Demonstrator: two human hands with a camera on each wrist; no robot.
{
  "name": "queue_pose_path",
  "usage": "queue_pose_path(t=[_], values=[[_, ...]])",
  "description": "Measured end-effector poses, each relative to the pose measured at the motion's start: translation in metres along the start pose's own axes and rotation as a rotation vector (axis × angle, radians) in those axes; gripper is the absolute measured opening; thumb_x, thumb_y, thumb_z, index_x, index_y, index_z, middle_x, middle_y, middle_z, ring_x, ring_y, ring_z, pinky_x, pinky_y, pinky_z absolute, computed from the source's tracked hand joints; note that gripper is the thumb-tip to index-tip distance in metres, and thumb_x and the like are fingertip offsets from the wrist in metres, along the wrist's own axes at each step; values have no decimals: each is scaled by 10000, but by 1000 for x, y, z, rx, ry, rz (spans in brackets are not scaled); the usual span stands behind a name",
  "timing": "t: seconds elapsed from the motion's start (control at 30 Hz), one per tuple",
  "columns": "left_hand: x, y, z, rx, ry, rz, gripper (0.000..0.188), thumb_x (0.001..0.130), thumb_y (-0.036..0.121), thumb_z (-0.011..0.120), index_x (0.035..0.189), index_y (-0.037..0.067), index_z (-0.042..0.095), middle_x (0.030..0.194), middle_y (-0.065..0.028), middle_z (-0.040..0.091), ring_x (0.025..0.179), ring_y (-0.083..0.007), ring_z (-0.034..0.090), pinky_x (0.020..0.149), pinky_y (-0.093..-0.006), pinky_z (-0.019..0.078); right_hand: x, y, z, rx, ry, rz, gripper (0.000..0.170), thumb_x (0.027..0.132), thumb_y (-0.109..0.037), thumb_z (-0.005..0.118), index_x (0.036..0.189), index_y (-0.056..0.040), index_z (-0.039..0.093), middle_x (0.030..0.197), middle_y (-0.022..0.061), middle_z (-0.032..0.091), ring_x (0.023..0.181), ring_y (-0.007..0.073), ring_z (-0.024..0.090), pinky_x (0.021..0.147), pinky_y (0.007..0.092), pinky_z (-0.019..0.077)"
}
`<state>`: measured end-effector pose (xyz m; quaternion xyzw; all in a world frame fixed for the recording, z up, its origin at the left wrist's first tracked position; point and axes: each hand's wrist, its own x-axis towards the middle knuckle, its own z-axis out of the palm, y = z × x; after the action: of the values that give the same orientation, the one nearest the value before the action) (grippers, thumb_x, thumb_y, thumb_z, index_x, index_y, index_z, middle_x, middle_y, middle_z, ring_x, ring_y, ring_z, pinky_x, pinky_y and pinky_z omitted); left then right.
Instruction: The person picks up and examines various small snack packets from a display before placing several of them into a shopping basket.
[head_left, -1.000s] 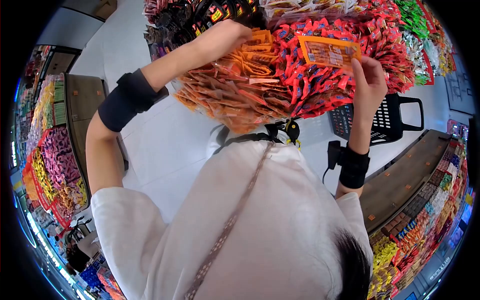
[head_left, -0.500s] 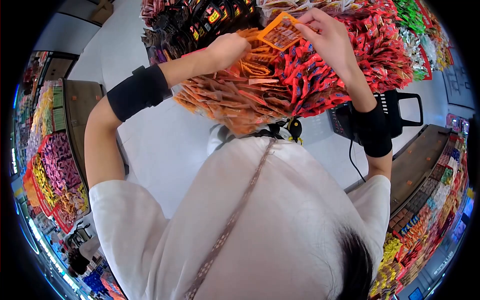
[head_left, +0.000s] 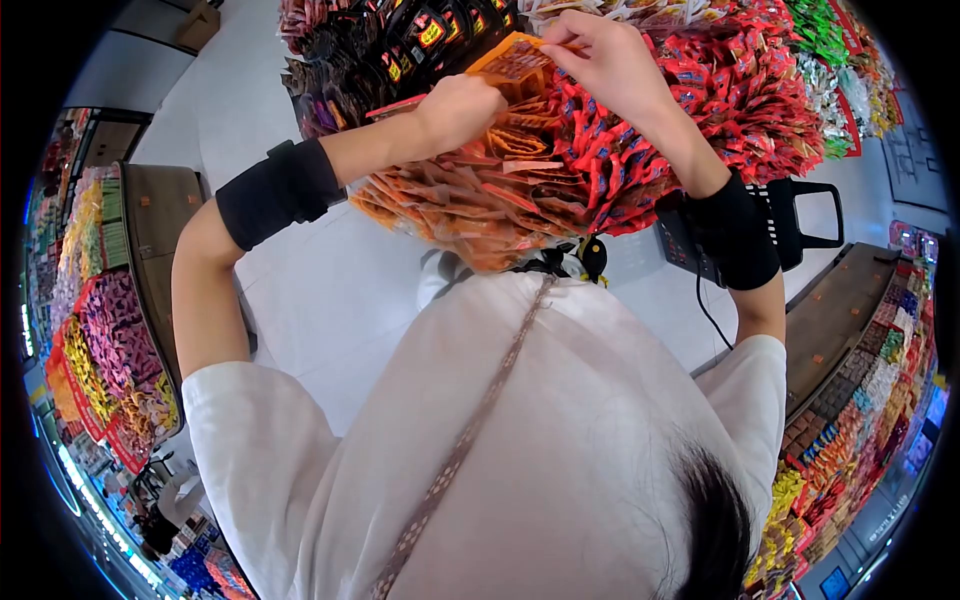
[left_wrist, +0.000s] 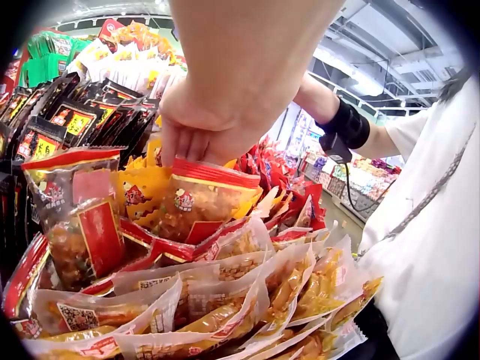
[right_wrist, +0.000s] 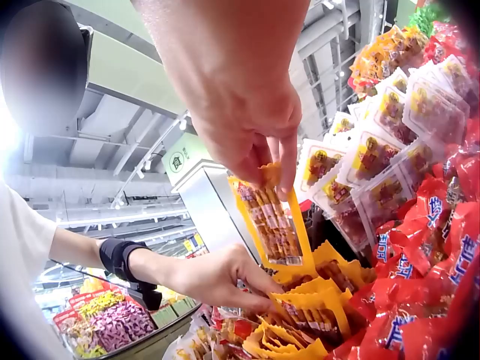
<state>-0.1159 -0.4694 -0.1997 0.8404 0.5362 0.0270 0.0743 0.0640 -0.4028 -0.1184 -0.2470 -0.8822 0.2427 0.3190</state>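
Observation:
My right hand (head_left: 612, 68) pinches the top edge of a flat orange-bordered snack packet (right_wrist: 271, 225), its clear window showing brown sticks. This packet hangs upright just over a row of matching orange packets (right_wrist: 311, 309). Beside it, my left hand (head_left: 460, 110) has its fingers curled at the row and grips the edge of an orange packet there. In the left wrist view the left fingertips are hidden behind a red-topped clear packet (left_wrist: 206, 199). The right wrist view shows the left hand (right_wrist: 225, 281) low, below the held packet.
Red packets (head_left: 720, 130) crowd the right of the display, with black packets (head_left: 420, 45) at the far left. Clear orange-brown packets (head_left: 450, 200) fill the near edge. A black basket (head_left: 790, 230) stands at the right, and wooden shelf units (head_left: 165, 230) flank both sides.
My right hand has carried the orange packet leftward from over the red packets to the orange row, then lowered it. My left hand has shifted slightly nearer my body, staying at that row.

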Motion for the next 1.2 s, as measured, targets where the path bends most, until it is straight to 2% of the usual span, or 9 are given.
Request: queue_pose_path(t=[0.07, 0.17, 0.27, 0.33, 0.6, 0.73, 0.77, 0.87, 1.2], values=[[-1, 0, 0, -5, 27, 2, 184, 720, 101, 581, 892, 85, 645, 720, -140, 609, 695, -298, 590, 644, -375, 484, 1, 0, -2, 31, 82, -99, 77, 748, -44, 596, 800, 2, 562, 723, 128, 593, 631, 243, 586, 562, 313, 457], [-1, -6, 11, -53, 58, -22, 185, 719, 88, 584, 892, 83, 649, 732, -142, 610, 695, -296, 591, 639, -374, 481, 4, -11, -19, 241, -40, 330, 47, 764, -40, 587, 797, -10, 573, 749, 112, 606, 642, 242, 593, 570, 315, 463], [-3, 2, -7, -147, -37, -102, 182, 715, 76, 592, 888, 55, 646, 753, -149, 611, 704, -300, 589, 640, -374, 477, -1, 22, -14, 98, -46, 148, 88, 791, -73, 585, 830, 4, 572, 772, 72, 617, 704, 145, 593, 669, 258, 473], [-1, -8, 10, -200, 121, -20, 134, 712, 95, 574, 814, 58, 652, 711, -165, 603, 682, -315, 589, 637, -385, 483, -4, 31, -5, 8, -74, 97, 112, 797, -80, 586, 846, 19, 566, 786, 56, 625, 731, 92, 588, 696, 238, 477], [-5, -10, 6, -313, 103, -43, 155, 738, 44, 580, 875, -6, 633, 748, -191, 607, 678, -306, 601, 621, -337, 488, -8, 50, 40, -109, -237, 32, 74, 720, -68, 586, 774, -25, 562, 729, 144, 597, 703, 306, 588, 622, 355, 462], [-8, -9, -16, -361, -48, -188, 153, 756, 51, 566, 887, 1, 628, 741, -184, 611, 671, -295, 607, 625, -344, 487, -4, 56, 50, -110, -291, 60, 70, 703, -55, 595, 727, -8, 548, 688, 136, 589, 682, 303, 583, 606, 358, 455], [-8, -22, -3, -259, 144, -102, 142, 762, 57, 562, 884, 19, 623, 756, -156, 621, 702, -281, 611, 638, -342, 487, -2, 59, 49, -108, -296, 69, 70, 701, -52, 596, 721, -6, 547, 684, 135, 587, 677, 303, 582, 604, 358, 454], [-13, -23, -33, -194, 230, -133, 151, 757, 74, 578, 903, 38, 593, 799, -124, 624, 758, -277, 605, 660, -348, 481, -3, 61, 44, -118, -334, 94, 69, 696, -47, 599, 707, -5, 544, 672, 131, 583, 668, 299, 579, 598, 356, 450], [10, -31, -16, -19, 125, -73, 88, 712, 74, 589, 775, 16, 569, 704, -146, 591, 715, -297, 593, 628, -379, 470, 3, 59, 44, -187, -408, 48, 50, 660, -28, 584, 666, -4, 541, 645, 144, 568, 655, 324, 565, 602, 363, 449]])
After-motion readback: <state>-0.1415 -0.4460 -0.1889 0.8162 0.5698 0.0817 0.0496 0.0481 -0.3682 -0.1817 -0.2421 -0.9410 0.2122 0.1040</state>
